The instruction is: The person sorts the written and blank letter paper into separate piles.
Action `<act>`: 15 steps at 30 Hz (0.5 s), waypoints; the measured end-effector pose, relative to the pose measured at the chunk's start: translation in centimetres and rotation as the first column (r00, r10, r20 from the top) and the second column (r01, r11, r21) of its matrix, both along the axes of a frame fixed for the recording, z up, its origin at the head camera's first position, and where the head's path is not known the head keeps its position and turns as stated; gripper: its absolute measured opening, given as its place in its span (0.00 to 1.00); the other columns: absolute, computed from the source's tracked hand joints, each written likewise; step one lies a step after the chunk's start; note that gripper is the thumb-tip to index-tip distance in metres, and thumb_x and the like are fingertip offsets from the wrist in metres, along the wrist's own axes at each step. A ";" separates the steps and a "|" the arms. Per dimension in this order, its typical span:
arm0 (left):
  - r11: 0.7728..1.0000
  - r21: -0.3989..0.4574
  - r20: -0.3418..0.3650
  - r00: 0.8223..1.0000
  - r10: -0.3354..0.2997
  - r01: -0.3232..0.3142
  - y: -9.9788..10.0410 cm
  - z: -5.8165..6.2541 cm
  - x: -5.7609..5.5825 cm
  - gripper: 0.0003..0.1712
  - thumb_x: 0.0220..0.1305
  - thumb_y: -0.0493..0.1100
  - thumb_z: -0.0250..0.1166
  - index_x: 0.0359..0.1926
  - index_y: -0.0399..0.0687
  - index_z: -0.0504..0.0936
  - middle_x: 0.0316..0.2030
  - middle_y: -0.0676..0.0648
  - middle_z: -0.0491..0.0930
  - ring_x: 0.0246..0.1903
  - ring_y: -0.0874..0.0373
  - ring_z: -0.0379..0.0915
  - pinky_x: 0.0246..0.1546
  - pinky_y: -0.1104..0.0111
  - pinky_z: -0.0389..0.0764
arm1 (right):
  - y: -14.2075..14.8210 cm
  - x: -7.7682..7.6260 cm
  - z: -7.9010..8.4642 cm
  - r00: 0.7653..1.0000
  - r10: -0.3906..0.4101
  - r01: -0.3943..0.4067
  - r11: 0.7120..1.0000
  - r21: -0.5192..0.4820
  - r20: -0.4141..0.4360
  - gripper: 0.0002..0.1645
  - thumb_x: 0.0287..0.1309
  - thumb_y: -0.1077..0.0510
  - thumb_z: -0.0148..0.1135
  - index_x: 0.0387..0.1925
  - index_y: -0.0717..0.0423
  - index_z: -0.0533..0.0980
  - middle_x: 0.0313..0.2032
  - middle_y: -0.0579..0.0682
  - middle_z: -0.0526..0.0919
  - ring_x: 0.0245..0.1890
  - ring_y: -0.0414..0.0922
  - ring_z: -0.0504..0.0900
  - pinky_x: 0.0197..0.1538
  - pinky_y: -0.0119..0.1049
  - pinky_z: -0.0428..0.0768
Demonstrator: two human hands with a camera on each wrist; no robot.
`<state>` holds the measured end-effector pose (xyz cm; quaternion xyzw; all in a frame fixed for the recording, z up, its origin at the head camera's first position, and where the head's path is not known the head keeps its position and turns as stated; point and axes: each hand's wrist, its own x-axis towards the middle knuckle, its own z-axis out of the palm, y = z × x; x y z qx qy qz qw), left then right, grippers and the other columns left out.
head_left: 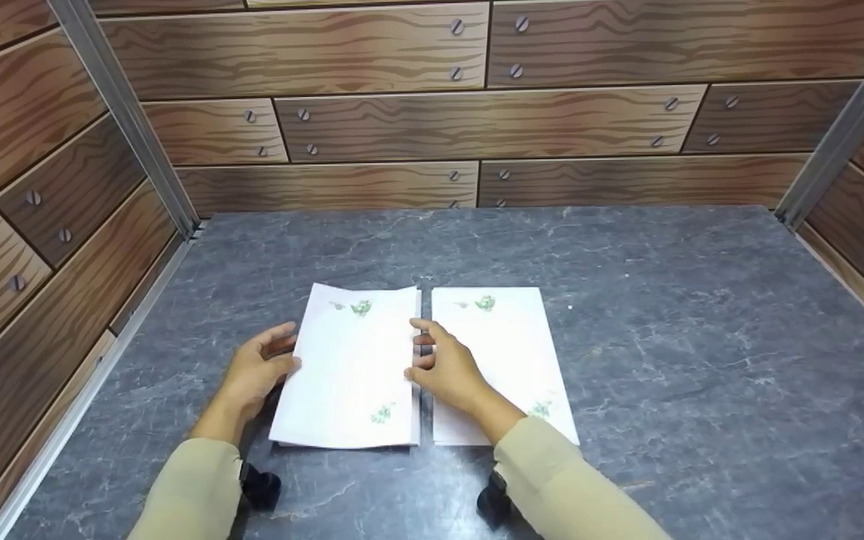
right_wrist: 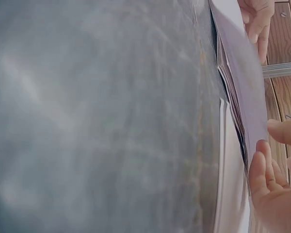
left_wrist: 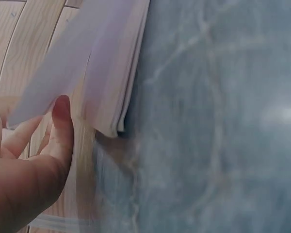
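Observation:
A white sheet of paper (head_left: 349, 360) with small green prints lies over the left paper stack, its long sides bowed upward. My left hand (head_left: 256, 375) is at its left edge; in the left wrist view the thumb (left_wrist: 63, 126) and fingers have the raised paper between them. At the right edge is my right hand (head_left: 451, 371), fingertips against the side of the sheet. In the right wrist view its fingers (right_wrist: 264, 172) touch the sheet (right_wrist: 247, 97), while the thumb stands apart from them. Layered paper edges (left_wrist: 128, 82) show below the lifted sheet.
A second paper stack (head_left: 503, 360) with matching green prints lies just right of the first, partly under my right forearm. Both rest on a dark marbled tabletop (head_left: 687, 337). Wood-patterned panels (head_left: 372, 124) and metal corner posts (head_left: 128, 112) border the table.

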<state>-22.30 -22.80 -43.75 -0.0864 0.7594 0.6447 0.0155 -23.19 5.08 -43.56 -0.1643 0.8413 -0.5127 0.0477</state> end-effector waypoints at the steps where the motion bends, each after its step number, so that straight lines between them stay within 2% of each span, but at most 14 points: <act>1: 1.000 -0.009 0.003 1.000 0.001 -0.001 0.0 -0.1 0.0 0.34 0.60 0.24 0.57 0.68 0.35 0.63 0.61 0.33 0.65 0.59 0.43 0.65 0.49 0.66 0.76 | 0.0 0.0 0.0 1.000 0.000 0.000 1.000 -0.011 0.009 0.42 0.52 0.70 0.67 0.68 0.58 0.61 0.54 0.58 0.73 0.38 0.44 0.81 0.38 0.32 0.81; 7: 1.000 -0.019 0.003 1.000 0.021 -0.021 0.0 -0.1 0.1 0.31 0.62 0.26 0.56 0.67 0.32 0.63 0.58 0.33 0.69 0.53 0.47 0.70 0.43 0.70 0.78 | 0.0 -0.2 -0.1 0.997 -0.030 0.036 0.996 -0.077 0.075 0.40 0.52 0.72 0.64 0.67 0.63 0.62 0.50 0.58 0.74 0.38 0.44 0.80 0.37 0.31 0.81; 15: 0.999 0.010 0.007 0.999 0.034 -0.034 0.4 0.1 0.0 0.28 0.64 0.27 0.57 0.65 0.34 0.67 0.54 0.36 0.72 0.48 0.51 0.73 0.41 0.70 0.79 | 0.4 -0.7 0.1 0.995 -0.060 0.070 0.989 -0.128 0.083 0.34 0.53 0.70 0.63 0.64 0.63 0.67 0.39 0.54 0.80 0.34 0.45 0.80 0.35 0.33 0.82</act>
